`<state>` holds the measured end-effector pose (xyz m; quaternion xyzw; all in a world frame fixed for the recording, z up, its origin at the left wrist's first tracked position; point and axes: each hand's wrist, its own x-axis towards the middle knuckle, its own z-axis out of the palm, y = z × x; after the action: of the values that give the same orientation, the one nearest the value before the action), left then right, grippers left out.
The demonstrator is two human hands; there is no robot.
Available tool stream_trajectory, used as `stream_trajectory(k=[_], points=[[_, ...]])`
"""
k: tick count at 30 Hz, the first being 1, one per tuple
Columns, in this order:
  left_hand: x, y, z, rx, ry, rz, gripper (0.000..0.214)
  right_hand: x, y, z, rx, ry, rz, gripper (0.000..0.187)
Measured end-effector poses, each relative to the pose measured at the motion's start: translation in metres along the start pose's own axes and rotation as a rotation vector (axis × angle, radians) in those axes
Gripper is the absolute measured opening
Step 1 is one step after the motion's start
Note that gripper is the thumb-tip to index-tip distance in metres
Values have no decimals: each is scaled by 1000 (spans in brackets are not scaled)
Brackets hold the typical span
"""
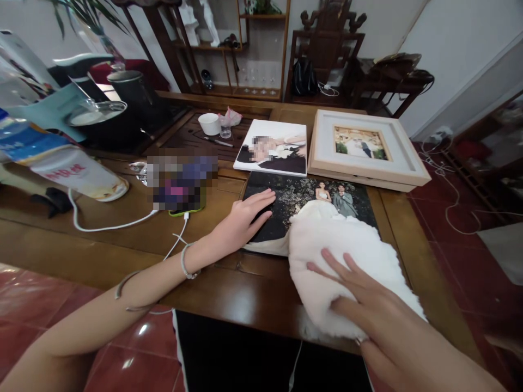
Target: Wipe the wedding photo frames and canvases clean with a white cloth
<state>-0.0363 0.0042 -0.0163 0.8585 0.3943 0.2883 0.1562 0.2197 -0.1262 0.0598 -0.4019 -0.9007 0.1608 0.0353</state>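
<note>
A dark photo panel (281, 190) with a couple printed on it lies flat on the wooden table (232, 272). My left hand (251, 215) rests at its left edge, fingers stretched out and holding nothing. A fluffy white cloth (343, 234) is bunched over the panel's lower right part, hiding that area. My right hand (355, 288) presses on the cloth with fingers spread, and a fold of it is tucked in by the thumb. Behind the panel are a smaller white photo board (280, 130) and a thick, pale-framed photo (363, 117).
To the left, a phone (183, 182) is plugged into a white cable (110, 227). A plastic drink bottle (77, 171), a dark pot (134, 98), a white bowl (209, 124) and a small clear cup (225, 129) stand farther back. Shelves (261, 49) and a carved chair (327, 41) are behind.
</note>
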Motion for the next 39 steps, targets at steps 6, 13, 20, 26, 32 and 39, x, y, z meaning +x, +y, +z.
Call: stream_trajectory(k=[6,13,20,26,32,39], points=[[0,0,-1,19,-8,7,37,41,55,-9,-68,28,150,46],[0,0,0,-11,6,13,38,92,55,-25,-186,21,212,45],[0,4,-3,-13,-26,-46,38,52,-19,6,-90,-104,-76,43],[1,6,-5,29,-105,-67,40,70,13,-7,-45,-29,-28,57],[-1,3,-2,16,-64,-35,41,110,76,-2,-171,210,18,59],[0,2,-2,11,-60,-18,41,87,26,2,-148,44,33,52]])
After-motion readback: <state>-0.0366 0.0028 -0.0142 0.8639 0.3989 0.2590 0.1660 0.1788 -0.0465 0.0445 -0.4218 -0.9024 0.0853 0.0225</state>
